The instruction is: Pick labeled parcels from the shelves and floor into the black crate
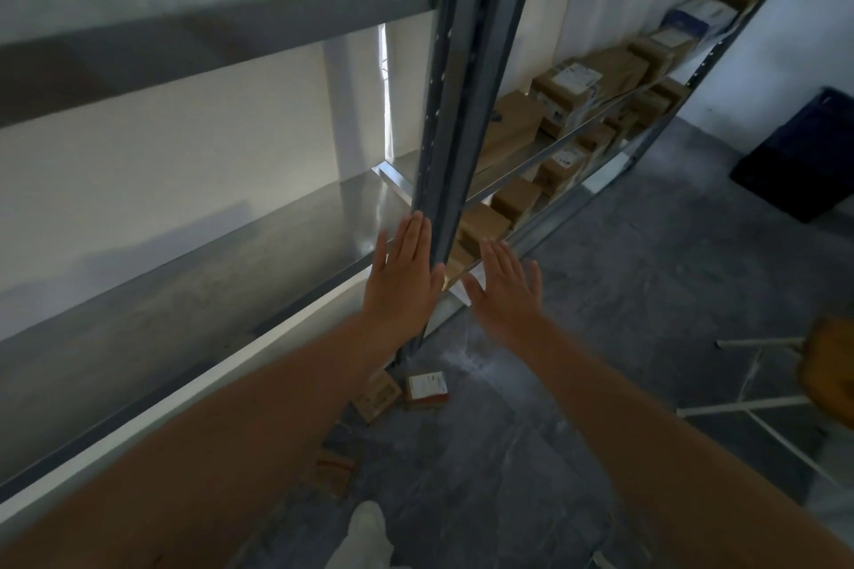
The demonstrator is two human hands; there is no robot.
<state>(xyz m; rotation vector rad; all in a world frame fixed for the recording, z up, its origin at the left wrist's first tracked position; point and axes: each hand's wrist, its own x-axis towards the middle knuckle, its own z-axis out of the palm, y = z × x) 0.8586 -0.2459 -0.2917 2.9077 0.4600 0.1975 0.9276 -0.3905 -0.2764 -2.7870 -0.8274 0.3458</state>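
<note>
Two hands (pixel 455 286), one black crate (pixel 804 157), four floor parcels (pixel 427 389).

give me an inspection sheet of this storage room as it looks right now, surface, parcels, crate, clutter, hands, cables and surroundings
Surface: grey concrete floor, dusty, with a pale patch below the hands; the near metal shelf on the left is bare.
Job's things: cardboard parcels, several with white labels, line the right-hand shelves; a labeled parcel and a few other small boxes lie on the floor by the upright post. Dark crate stands on the floor at far right.
Clutter: white metal frame on the floor at right.
Hands: left hand and right hand both open, fingers spread, holding nothing.
Cables: nothing seen.
Surroundings: white walls; image blurred.
</note>
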